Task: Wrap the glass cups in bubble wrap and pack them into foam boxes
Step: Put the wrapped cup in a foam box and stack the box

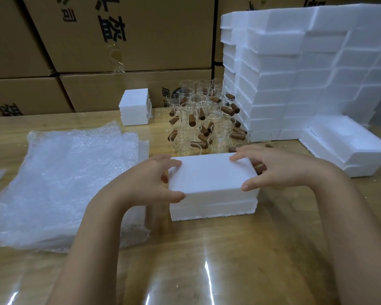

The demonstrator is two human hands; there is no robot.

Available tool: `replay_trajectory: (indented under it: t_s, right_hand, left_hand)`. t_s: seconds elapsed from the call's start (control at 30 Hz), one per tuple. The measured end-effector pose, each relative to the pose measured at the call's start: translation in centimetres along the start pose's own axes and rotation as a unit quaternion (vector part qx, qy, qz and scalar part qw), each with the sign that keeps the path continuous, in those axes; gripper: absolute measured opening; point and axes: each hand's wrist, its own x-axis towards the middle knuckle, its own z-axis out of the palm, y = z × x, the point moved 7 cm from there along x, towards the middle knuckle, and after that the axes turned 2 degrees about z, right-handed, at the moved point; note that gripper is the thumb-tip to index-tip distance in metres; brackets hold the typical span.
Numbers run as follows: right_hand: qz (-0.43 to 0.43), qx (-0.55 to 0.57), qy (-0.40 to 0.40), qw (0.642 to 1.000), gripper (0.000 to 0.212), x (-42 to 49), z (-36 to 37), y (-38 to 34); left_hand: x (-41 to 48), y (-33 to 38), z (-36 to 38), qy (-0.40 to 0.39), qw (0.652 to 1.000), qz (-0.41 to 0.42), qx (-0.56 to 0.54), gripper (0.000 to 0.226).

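A closed white foam box [211,183] sits on the wooden table in front of me, lid on base. My left hand [150,181] grips its left end, thumb at the near corner and fingers curled over the far corner. My right hand [275,168] grips the right end the same way. Behind the box stands a cluster of clear glass cups [205,119] with brown wooden handles. A stack of bubble wrap sheets [64,183] lies to the left.
A tall wall of stacked foam boxes [306,73] rises at the back right, with two open foam halves [348,144] in front of it. One closed foam box [135,106] stands at the back centre. Cardboard cartons [119,40] line the far edge.
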Motion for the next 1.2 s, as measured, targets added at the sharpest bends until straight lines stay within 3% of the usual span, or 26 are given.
replay_trajectory:
  t_s: [0.63, 0.83, 1.0, 1.2]
  right_hand:
    - [0.012, -0.003, -0.025, 1.0, 0.065, 0.1, 0.4, -0.1]
    - [0.017, -0.01, -0.029, 0.999, 0.067, 0.1, 0.4, -0.1]
    - [0.022, -0.006, -0.028, 0.999, 0.066, 0.1, 0.3, -0.2]
    - [0.022, 0.007, -0.03, 0.999, 0.066, 0.2, 0.4, -0.1]
  left_hand:
    - [-0.3, 0.9, -0.1, 0.0, 1.0, -0.004, -0.011, 0.074]
    - [-0.3, 1.1, -0.1, -0.005, 1.0, -0.011, -0.022, 0.089]
    - [-0.1, 0.7, 0.0, 0.015, 0.999, -0.017, -0.033, 0.074]
    - [-0.1, 0.8, 0.0, 0.021, 0.998, -0.02, -0.048, 0.073]
